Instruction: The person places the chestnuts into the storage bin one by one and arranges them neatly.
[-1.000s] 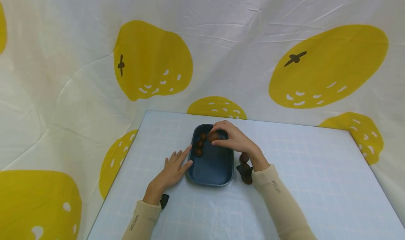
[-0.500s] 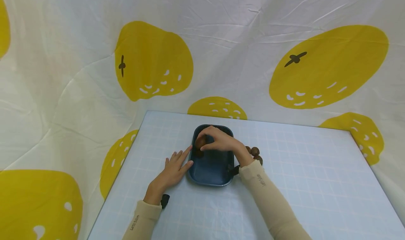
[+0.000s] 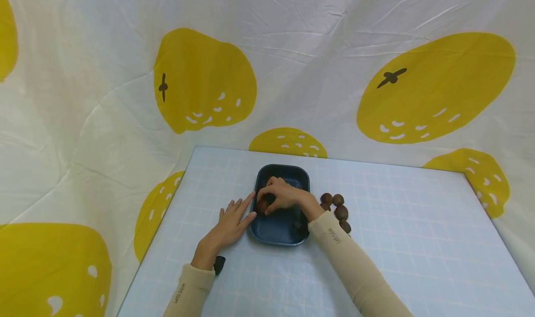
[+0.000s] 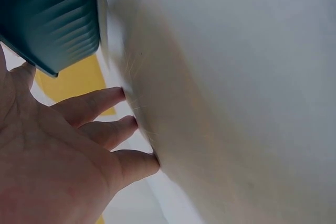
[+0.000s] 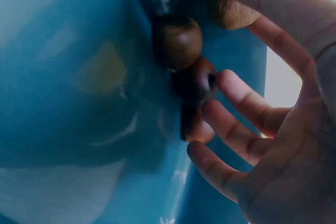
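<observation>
Head view: one hand at the tray, one inside it

From where I stand, the right hand (image 3: 281, 197) dips into the tray (image 3: 277, 233), thumb and forefinger pinching one ball (image 5: 233, 13) near the left wall. Its other fingers bend beside a row of three balls (image 5: 194, 83) in the tray; so light a pinch probably suits the tight room there and spares the neighbours a knock.

The left hand (image 3: 230, 224) lies spread, holding nothing, forefinger and thumb at the tray's left side; I take it to be bracing against a nudge. Loose balls (image 3: 341, 212) huddle on the table (image 3: 418, 242) just right of the tray, likely for easy reach; the right sleeve (image 3: 355, 266) may hide some.
</observation>
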`<move>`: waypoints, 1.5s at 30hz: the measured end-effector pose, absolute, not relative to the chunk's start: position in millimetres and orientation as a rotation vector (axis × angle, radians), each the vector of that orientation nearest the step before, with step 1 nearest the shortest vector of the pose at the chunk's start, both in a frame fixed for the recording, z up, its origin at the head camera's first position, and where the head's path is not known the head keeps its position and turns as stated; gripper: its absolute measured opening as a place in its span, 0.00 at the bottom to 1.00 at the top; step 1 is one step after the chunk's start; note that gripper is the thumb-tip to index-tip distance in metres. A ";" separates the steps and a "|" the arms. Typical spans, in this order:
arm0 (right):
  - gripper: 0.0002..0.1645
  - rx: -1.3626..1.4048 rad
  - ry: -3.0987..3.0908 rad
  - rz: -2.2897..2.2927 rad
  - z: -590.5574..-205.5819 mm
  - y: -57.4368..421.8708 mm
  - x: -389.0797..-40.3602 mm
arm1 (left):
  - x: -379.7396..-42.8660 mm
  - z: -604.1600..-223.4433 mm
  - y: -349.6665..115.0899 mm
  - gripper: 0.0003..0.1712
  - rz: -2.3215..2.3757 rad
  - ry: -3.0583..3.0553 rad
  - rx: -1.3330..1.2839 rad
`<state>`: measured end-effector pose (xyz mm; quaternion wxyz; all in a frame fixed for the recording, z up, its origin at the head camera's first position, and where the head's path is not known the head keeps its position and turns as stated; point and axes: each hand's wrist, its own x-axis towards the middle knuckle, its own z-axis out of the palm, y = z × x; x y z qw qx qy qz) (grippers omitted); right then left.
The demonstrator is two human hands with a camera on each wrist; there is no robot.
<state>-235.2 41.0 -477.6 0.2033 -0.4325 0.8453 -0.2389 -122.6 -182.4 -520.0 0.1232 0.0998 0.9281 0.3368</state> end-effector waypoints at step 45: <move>0.21 -1.234 2.427 -1.032 -425.6 87.3 -216.4 | -121.5 -519.3 -179.7 0.35 0.996 2.709 0.275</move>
